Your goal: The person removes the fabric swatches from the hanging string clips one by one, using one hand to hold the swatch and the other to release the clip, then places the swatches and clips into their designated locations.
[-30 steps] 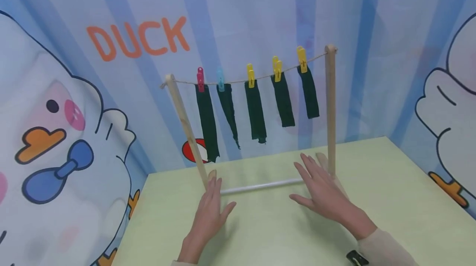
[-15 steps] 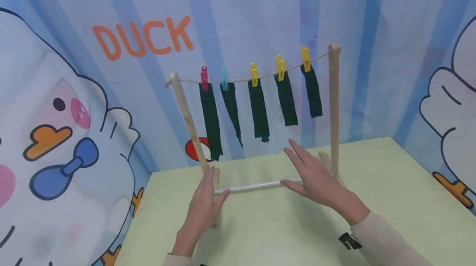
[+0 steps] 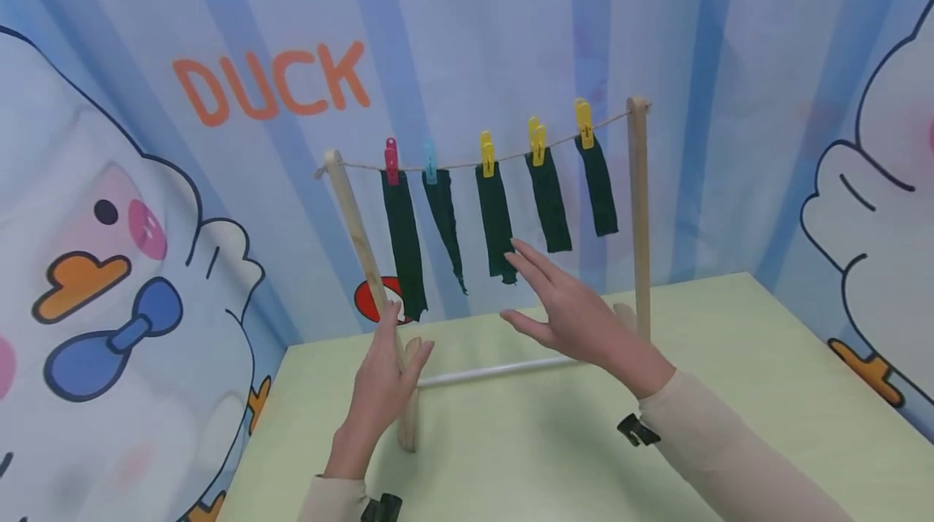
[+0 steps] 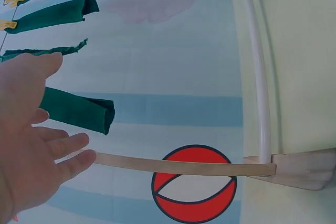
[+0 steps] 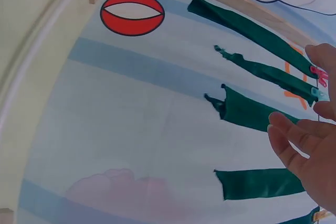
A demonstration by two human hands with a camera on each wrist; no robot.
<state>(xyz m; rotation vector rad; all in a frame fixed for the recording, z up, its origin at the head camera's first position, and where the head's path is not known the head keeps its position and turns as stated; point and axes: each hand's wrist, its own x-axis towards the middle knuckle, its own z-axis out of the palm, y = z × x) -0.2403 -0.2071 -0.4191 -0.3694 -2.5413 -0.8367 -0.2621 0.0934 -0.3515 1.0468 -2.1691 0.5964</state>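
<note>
Several dark green cloth strips [image 3: 496,218] hang from a thin string [image 3: 460,161] strung between two wooden posts. A red clothespin [image 3: 392,161], a light blue clothespin [image 3: 430,163] and three yellow clothespins [image 3: 487,154] pinch their top ends. My left hand [image 3: 375,380] is open, raised before the left wooden post [image 3: 356,222], its fingertips overlapping the post in the head view. My right hand [image 3: 576,319] is open too, fingers extended, its fingertips by the lower end of the middle strip. Neither hand holds anything. In the right wrist view its fingers [image 5: 294,129] overlap that middle strip.
A white rod [image 3: 503,370] joins the wooden feet [image 3: 409,425] of the stand low over the pale yellow-green table [image 3: 511,457]. The right wooden post [image 3: 639,222] stands beyond my right forearm. Behind hangs a striped blue curtain [image 3: 474,36] with duck pictures.
My right hand has moved left and up, from the right post towards the middle strip. My left hand has risen and shifted left along the left post. The strips hang as before.
</note>
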